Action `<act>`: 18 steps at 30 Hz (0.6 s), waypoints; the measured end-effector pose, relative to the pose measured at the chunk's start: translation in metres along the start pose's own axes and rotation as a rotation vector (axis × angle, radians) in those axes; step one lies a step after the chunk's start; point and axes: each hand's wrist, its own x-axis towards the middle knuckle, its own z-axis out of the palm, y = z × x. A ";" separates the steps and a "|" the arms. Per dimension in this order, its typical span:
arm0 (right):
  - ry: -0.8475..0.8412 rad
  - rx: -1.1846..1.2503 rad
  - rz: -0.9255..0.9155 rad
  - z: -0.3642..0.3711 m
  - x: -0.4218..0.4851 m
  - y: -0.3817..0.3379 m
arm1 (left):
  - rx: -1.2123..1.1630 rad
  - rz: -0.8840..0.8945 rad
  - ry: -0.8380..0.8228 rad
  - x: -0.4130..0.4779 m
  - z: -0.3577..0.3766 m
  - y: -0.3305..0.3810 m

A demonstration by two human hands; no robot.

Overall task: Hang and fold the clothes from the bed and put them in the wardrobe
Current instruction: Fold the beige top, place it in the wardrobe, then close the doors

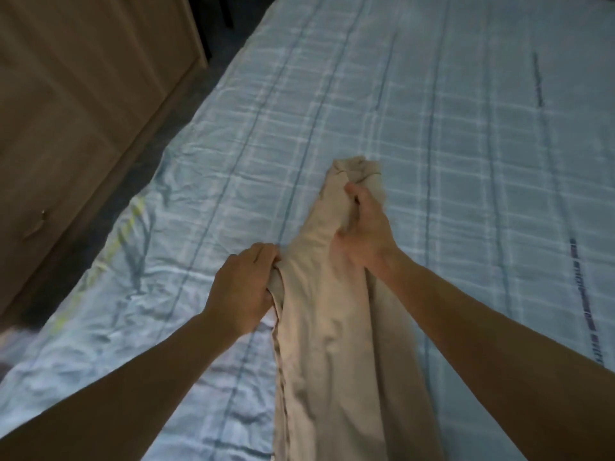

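A beige garment, long and narrow like trousers, stretches from the bottom of the view up over the bed. My left hand grips its left edge about halfway along, fingers curled round a bunch of cloth. My right hand grips the far end, where the fabric is gathered into a knot-like bunch above my fingers. The garment hangs lifted between both hands, its lower part running out of the frame.
The bed carries a pale blue checked cover with darker stripes, wrinkled near its left edge. A light wooden wardrobe or drawer unit stands to the left, with a strip of dark floor between it and the bed.
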 end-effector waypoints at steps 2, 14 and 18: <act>-0.001 -0.004 0.020 0.001 0.010 0.001 | 0.034 -0.010 -0.107 0.002 -0.004 -0.002; 0.154 -0.606 0.072 -0.008 0.051 0.025 | -0.193 -0.228 -0.164 0.079 -0.004 0.023; 0.112 -0.504 0.300 -0.017 0.054 0.026 | -0.333 -0.359 -0.187 0.126 0.005 0.033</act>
